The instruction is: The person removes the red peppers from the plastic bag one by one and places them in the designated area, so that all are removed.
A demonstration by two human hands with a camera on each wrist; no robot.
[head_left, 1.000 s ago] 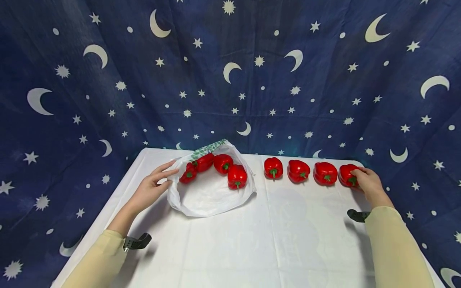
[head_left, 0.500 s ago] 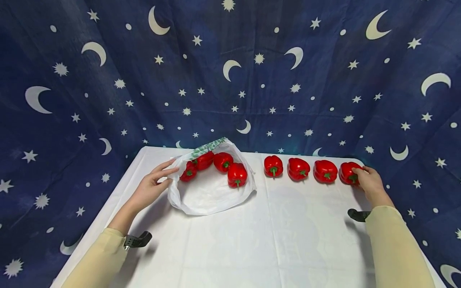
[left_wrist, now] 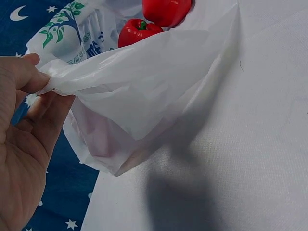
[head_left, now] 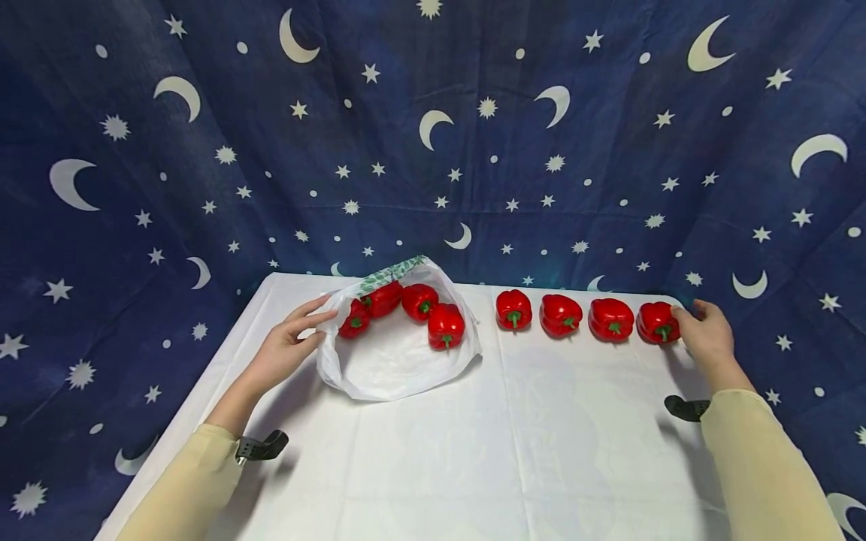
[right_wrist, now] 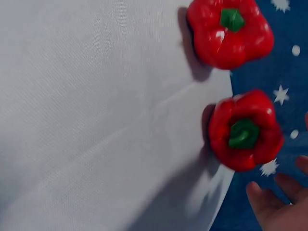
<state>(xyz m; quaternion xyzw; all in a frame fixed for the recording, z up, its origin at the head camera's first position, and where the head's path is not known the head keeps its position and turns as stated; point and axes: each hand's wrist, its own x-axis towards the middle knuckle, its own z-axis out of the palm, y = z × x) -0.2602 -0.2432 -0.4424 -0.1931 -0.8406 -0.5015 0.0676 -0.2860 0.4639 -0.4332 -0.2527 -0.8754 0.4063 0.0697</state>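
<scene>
My left hand (head_left: 287,347) pinches the left rim of a white plastic bag (head_left: 389,389) with a green leaf print. In the left wrist view, thumb and fingers (left_wrist: 32,77) nip the bag's gathered edge. Several red bell peppers (head_left: 446,327) lie inside, towards the back of the bag. To its right, more peppers stand in a row, stems facing forward. My right hand (head_left: 707,336) is just right of the rightmost bell pepper (head_left: 658,324) and holds nothing. In the right wrist view, its fingers (right_wrist: 260,199) are spread apart from that pepper (right_wrist: 246,131).
A white cloth covers the table (head_left: 433,466). Behind it hangs a dark blue curtain (head_left: 467,68) with moons and stars. The row, from the left pepper (head_left: 513,311) to the rightmost, runs along the table's back edge.
My right hand has let go of the rightmost bell pepper and drawn a little to the right, its fingers opening. My left hand keeps its pinch on the bag's rim.
</scene>
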